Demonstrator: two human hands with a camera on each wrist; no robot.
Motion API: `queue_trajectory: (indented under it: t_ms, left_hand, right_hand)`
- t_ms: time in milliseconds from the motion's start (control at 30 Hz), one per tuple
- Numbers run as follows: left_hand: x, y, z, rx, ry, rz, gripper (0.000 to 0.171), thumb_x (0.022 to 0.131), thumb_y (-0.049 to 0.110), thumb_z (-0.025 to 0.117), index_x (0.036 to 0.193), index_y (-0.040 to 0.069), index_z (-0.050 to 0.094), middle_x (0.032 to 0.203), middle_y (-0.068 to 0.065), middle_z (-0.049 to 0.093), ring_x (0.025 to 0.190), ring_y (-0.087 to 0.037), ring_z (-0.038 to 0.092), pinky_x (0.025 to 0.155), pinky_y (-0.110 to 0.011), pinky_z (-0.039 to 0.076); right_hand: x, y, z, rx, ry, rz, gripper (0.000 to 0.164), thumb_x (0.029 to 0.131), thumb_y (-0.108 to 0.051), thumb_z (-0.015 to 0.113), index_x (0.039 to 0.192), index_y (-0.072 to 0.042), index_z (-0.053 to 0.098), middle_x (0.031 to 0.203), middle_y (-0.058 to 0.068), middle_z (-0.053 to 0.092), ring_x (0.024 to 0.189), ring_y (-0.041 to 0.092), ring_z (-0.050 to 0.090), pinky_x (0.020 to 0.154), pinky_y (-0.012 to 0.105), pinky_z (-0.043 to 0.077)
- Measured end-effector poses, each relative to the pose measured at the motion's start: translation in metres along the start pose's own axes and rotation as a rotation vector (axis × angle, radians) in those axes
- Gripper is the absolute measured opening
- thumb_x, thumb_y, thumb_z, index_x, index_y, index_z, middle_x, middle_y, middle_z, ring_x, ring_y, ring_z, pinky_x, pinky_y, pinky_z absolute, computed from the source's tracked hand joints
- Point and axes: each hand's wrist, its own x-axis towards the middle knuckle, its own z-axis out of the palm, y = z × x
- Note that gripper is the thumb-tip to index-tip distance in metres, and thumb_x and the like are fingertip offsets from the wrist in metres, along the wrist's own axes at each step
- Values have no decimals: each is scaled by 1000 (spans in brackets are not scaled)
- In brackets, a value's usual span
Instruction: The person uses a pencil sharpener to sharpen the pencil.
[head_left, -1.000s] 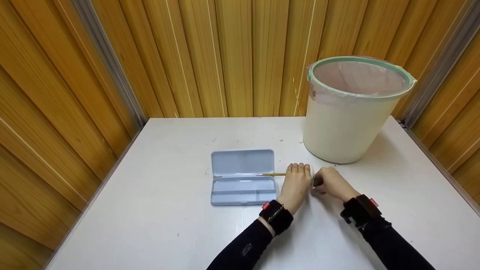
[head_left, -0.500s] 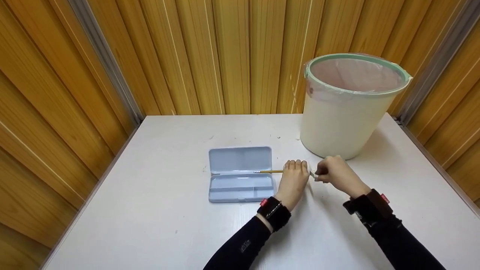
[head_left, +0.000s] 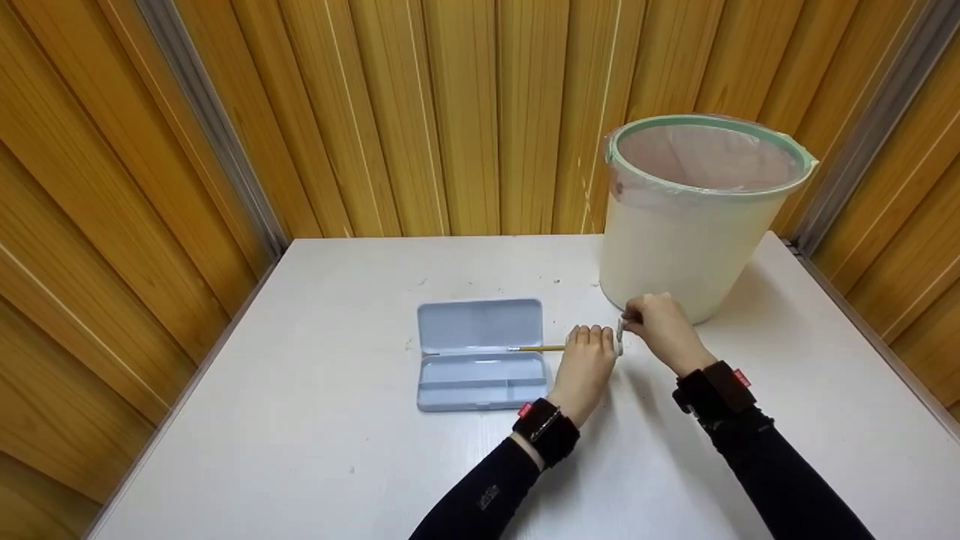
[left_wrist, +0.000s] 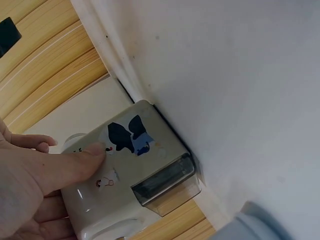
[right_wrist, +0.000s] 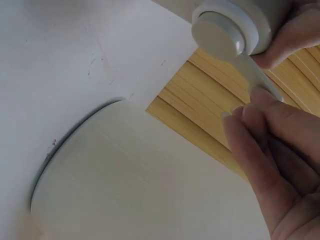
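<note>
My left hand (head_left: 583, 369) grips a grey hand-crank pencil sharpener (left_wrist: 150, 167) with dark-blue stickers and a clear shavings drawer. In the left wrist view the thumb lies on its decorated face. A yellow pencil (head_left: 541, 349) sticks out leftward from beneath that hand in the head view; its sharpener end is hidden. My right hand (head_left: 661, 328) pinches the end of the sharpener's crank handle (right_wrist: 256, 80), which stands up to the right of the left hand. An open light-blue pencil case (head_left: 480, 327) with divided compartments lies just left of the pencil's free end.
A cream bin (head_left: 675, 244) with a green rim and a clear liner stands at the back right, close behind the right hand. Small specks dot the white table (head_left: 315, 390). Wood-patterned walls (head_left: 465, 112) enclose the back and sides.
My right hand has gone round with the crank handle, from low beside the sharpener, outward, then up. The left hand and the pencil stay nearly in place; the view has shifted slightly.
</note>
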Motion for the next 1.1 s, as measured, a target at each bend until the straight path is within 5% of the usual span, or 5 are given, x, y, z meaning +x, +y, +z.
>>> queue_trajectory:
  t_ms: [333,600,933,1100]
  left_hand:
    - [1,2,-1,-52,-69,16,37,91,14,60,127,14,65,116,2,69,106,-12,66,102,-27,49]
    - [1,2,-2,-52,-72,20,37,88,13,64,126,14,64,114,1,70,106,-13,66,101,-26,49]
    - [0,0,1,-49,29,-18,27,89,18,62,116,13,68,105,1,71,99,-13,67,96,-26,52]
    - [0,0,0,-57,2,-22,30,90,22,63,118,13,67,107,0,71,102,-14,67,97,-26,51]
  right_hand:
    - [9,20,31,10,4,49,6,76,10,72,74,6,68,72,20,69,68,35,65,69,50,54]
    - [1,35,49,31,-157,56,14,68,17,68,71,3,68,65,13,66,60,23,58,60,38,52]
    - [-18,32,44,166,-274,46,18,68,1,82,60,-1,66,56,8,66,49,7,53,51,22,47]
    - [-25,27,40,161,-288,30,14,69,1,82,62,-1,69,55,8,66,46,5,52,47,23,47]
